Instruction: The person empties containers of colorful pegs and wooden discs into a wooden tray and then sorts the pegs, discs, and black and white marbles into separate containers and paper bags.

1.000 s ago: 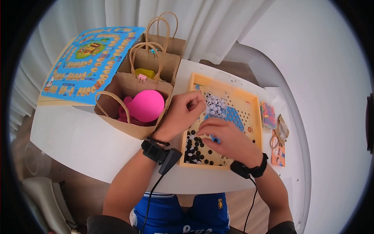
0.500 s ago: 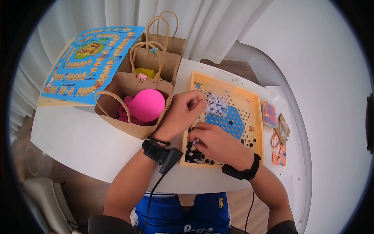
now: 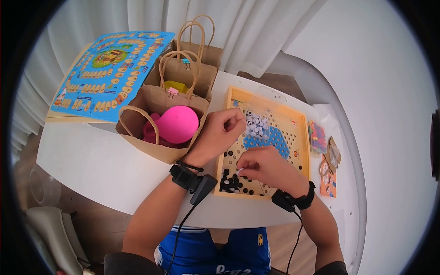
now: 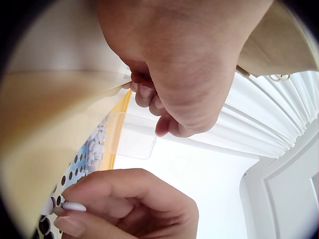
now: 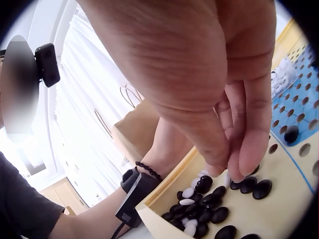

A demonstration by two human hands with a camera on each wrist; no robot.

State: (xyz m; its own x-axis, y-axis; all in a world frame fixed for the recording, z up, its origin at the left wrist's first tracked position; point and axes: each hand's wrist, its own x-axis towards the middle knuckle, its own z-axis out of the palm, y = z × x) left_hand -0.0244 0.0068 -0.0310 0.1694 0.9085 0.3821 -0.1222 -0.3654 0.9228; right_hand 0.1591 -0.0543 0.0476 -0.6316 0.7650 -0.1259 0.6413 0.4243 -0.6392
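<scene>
My right hand pinches a white Go stone between thumb and forefinger, low over the near left part of a wooden game board. Beneath it, black stones lie heaped in the board's corner with a few white ones among them. Curled at the board's left side is my left hand, its thumb and forefinger tips together beside a clear plastic box full of mostly white stones. I cannot tell whether the left fingertips grip the box's edge.
Brown paper bags stand left of my left arm, the nearest holding a pink bowl-like thing. A blue printed game board leans behind them. Right of the wooden board lie a box of coloured pieces and an orange booklet.
My right hand moved left to the heaped stones, then back slightly right with a white stone. My left hand stays at the box. A black stone now shows on the blue pattern.
</scene>
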